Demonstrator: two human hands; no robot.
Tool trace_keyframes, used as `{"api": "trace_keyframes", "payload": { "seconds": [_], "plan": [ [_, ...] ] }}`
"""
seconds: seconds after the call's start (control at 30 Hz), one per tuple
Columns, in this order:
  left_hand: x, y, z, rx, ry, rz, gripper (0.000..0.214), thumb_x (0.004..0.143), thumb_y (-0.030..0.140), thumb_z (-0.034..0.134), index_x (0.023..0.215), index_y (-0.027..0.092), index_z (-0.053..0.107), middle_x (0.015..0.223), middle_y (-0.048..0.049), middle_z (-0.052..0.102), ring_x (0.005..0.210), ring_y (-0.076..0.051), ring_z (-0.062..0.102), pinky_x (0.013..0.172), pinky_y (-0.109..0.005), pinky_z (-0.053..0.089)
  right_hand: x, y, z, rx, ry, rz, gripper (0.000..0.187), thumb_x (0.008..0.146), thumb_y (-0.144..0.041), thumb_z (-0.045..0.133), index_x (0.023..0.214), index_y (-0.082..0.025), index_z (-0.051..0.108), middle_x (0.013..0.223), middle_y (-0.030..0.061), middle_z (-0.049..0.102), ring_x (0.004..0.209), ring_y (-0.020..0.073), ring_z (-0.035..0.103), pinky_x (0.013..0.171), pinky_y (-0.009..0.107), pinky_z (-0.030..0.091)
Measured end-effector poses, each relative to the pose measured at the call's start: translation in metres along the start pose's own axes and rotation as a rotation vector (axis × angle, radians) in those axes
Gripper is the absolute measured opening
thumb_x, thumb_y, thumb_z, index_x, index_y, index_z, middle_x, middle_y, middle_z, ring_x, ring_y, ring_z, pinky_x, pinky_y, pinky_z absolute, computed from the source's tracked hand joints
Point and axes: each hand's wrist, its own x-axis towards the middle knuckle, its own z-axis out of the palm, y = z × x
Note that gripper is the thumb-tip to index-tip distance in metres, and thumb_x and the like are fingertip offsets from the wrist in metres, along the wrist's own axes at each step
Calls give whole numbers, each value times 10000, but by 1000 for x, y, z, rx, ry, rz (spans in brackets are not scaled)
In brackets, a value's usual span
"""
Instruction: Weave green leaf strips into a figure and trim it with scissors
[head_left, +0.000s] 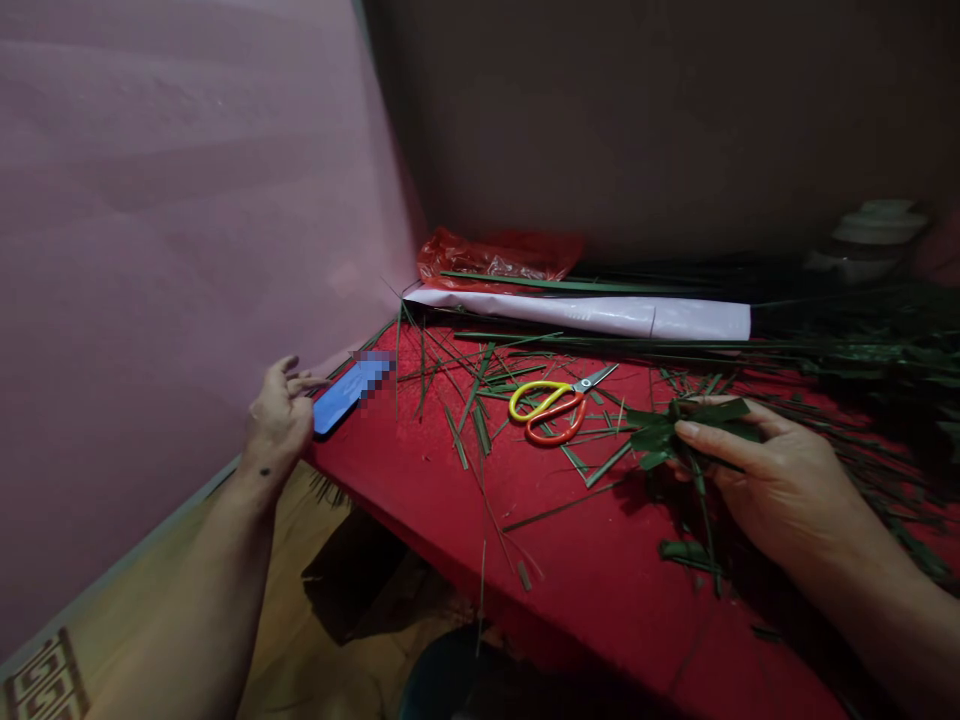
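Note:
My left hand (279,412) reaches to the table's left corner, fingers curled, fingertips touching the near end of a phone (346,394) with a lit blue screen. My right hand (772,472) is closed on a folded piece of green leaf work (667,432), thumb pressed on top, low over the red table (600,570). Scissors with yellow and orange handles (553,402) lie shut between the two hands, blades pointing right. Cut green leaf strips (469,415) are scattered around them.
A white paper roll (592,312) wrapped round long green leaves lies along the back, with a red plastic bag (495,255) behind it. A pile of leaves (862,350) fills the right side. A pink wall (187,250) stands at left; a pale jar (874,235) sits far right.

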Motion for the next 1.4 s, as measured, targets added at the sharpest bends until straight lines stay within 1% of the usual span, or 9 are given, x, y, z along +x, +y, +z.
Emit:
{"api": "trace_keyframes", "payload": {
  "seconds": [0.1, 0.17, 0.33, 0.47, 0.77, 0.97, 1.13, 1.27, 1.4],
  "plan": [
    [-4, 0, -1, 0, -19, 6, 576, 728, 71, 351, 1299, 96, 277, 1003, -46, 674, 1161, -135, 485, 984, -331, 373, -1, -1, 0, 49, -36, 185, 46, 551, -203, 665, 575, -217, 628, 581, 46, 593, 494, 190, 554, 500, 368, 472],
    [-7, 2, -2, 11, -39, 7, 587, 719, 76, 362, 1301, 92, 288, 1009, -51, 674, 1165, -149, 484, 986, -343, 371, -1, -2, 1, 68, -31, 216, 54, 537, -207, 667, 568, -215, 624, 572, 41, 593, 484, 182, 549, 490, 356, 468],
    [-9, 6, -2, 31, -93, 13, 610, 702, 81, 358, 1309, 79, 298, 1042, -84, 667, 1177, -179, 477, 993, -353, 368, -1, 1, 0, 77, -32, 171, 73, 506, -227, 680, 548, -220, 621, 534, 30, 573, 457, 172, 524, 451, 340, 445],
    [-9, 4, 4, 48, -131, 20, 614, 691, 94, 348, 1304, 84, 307, 1016, -89, 672, 1181, -186, 472, 992, -344, 368, 0, 4, -1, 57, -61, 121, 51, 543, -242, 668, 554, -227, 621, 555, 30, 577, 489, 174, 537, 488, 349, 460],
    [-12, 1, 7, 66, -179, 16, 630, 659, 86, 339, 1290, 88, 340, 997, -86, 673, 1162, -195, 494, 988, -353, 365, -1, 0, 0, 58, -26, 170, 66, 520, -212, 673, 545, -219, 613, 544, 28, 574, 470, 168, 530, 460, 335, 445],
    [-13, -13, -3, 17, -68, 0, 658, 668, 90, 332, 1323, 100, 274, 1024, -82, 667, 1179, -168, 483, 1011, -330, 349, -2, -9, 3, -2, -3, 144, 61, 543, -173, 635, 501, -214, 619, 533, 37, 568, 467, 164, 522, 475, 339, 455],
    [-16, -28, -7, 20, -24, -56, 653, 667, 74, 338, 1317, 107, 284, 972, -75, 684, 1150, -172, 512, 995, -340, 374, 2, -5, -4, -225, -28, -32, 93, 522, -122, 654, 509, -215, 652, 542, 38, 585, 532, 164, 552, 518, 303, 481],
    [-17, -30, -7, 30, -5, -87, 662, 653, 48, 339, 1312, 87, 296, 956, -75, 691, 1151, -167, 512, 1005, -335, 371, 3, 7, -7, -106, -53, -8, 40, 487, -197, 646, 519, -219, 654, 614, 26, 621, 524, 173, 574, 454, 296, 498],
    [-17, -24, -8, 49, -25, -124, 648, 657, 38, 349, 1301, 101, 328, 971, -70, 693, 1169, -183, 496, 1003, -365, 373, 2, 14, -6, -39, -43, 22, 112, 429, -228, 663, 540, -217, 659, 617, 15, 622, 506, 173, 577, 402, 276, 491]
  ]
}}
